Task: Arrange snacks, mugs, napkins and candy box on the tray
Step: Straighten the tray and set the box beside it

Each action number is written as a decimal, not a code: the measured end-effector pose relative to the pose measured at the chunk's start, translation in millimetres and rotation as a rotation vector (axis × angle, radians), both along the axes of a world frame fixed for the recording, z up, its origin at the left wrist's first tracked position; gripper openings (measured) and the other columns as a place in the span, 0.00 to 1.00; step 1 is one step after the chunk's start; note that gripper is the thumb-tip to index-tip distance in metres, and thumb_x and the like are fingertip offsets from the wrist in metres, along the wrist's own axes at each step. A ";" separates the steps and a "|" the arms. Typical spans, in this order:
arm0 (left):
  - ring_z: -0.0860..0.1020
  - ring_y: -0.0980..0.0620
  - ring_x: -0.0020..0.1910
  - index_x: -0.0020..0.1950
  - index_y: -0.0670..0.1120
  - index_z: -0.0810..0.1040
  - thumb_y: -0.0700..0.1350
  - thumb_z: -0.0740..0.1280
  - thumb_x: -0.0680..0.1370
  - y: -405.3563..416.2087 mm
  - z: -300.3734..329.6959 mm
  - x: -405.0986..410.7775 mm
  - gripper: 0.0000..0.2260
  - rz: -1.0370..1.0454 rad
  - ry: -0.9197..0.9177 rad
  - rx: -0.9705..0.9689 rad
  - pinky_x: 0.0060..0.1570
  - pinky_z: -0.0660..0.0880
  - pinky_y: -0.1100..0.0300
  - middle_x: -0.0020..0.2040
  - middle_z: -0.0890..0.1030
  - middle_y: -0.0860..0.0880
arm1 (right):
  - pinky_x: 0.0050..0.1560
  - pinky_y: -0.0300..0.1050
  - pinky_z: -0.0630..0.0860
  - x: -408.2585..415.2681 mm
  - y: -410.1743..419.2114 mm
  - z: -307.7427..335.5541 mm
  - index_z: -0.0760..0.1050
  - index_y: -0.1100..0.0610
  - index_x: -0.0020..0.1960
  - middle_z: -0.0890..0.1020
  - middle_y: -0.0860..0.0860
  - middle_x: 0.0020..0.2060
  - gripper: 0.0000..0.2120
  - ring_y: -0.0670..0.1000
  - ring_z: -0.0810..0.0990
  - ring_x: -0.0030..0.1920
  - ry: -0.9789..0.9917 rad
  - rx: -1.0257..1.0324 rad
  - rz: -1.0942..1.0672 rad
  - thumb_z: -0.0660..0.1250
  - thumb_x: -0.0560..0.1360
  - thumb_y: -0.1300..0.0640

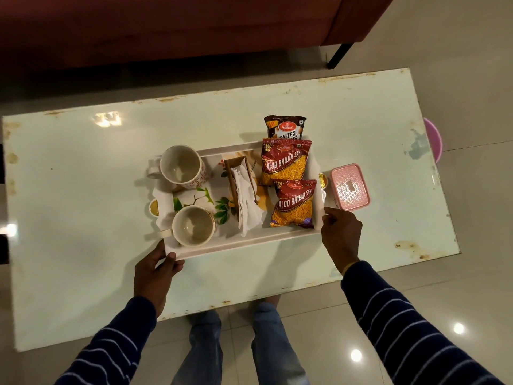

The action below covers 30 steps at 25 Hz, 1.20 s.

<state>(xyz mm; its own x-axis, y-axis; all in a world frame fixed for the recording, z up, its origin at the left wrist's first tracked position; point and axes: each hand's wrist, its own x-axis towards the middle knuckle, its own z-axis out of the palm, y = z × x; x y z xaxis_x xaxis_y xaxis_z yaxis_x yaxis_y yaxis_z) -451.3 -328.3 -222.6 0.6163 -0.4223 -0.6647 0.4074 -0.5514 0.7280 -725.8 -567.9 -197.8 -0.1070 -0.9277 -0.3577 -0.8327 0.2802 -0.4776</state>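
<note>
Tray [238,244] sits mid tabletop [83,190], loaded: two mugs [181,166] [193,225] on its left side, napkins [245,201] in a brown holder in the middle, two sev packs [286,161] [294,202] on the right. Peanut pack [286,127] lies just off the far rim, partly under the upper sev pack. Pink candy box [350,186] is on the tabletop, just beside the tray's right end, not on it.

Left hand [154,273] clamped on the tray's near-left corner, thumb over the rim. Right hand [342,234] rests at the near-right corner, fingers curled; cannot tell if it really grips the rim.

Handling guess: tray stiff, glossy, likely to slide easily on the slick tabletop; hold the rims or the gold end handles. Mugs ceramic, heavy, breakable, empty; take them by handle or body. Packs light, crinkly, slippery. Napkins flimsy, may shift. Box rigid plastic, light; grip its long sides.

Room: little free tray floor, only a gap between the mugs. Plenty of bare tabletop left, near and far; right edge is near the box.
</note>
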 end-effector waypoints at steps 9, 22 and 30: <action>0.85 0.51 0.41 0.57 0.52 0.82 0.39 0.70 0.76 -3.6 7.6 6.9 0.13 -0.059 -0.080 0.160 0.44 0.81 0.58 0.46 0.85 0.50 | 0.52 0.38 0.71 -2.2 -0.1 -1.5 0.84 0.62 0.52 0.86 0.58 0.48 0.07 0.54 0.84 0.46 -0.008 -0.030 -0.091 0.72 0.75 0.62; 0.85 0.55 0.38 0.40 0.70 0.80 0.45 0.72 0.75 0.3 12.0 8.0 0.17 -0.184 -0.159 0.232 0.48 0.80 0.50 0.37 0.85 0.60 | 0.67 0.57 0.69 -39.0 -39.0 -8.7 0.71 0.50 0.71 0.67 0.60 0.74 0.22 0.64 0.68 0.71 0.168 -0.148 0.243 0.66 0.78 0.49; 0.85 0.53 0.39 0.41 0.71 0.80 0.44 0.71 0.76 1.3 8.6 7.3 0.18 -0.168 -0.172 0.238 0.50 0.80 0.51 0.37 0.85 0.58 | 0.67 0.56 0.69 -45.2 -2.1 -16.1 0.72 0.51 0.71 0.67 0.59 0.72 0.22 0.63 0.68 0.69 0.120 -0.164 0.104 0.69 0.78 0.50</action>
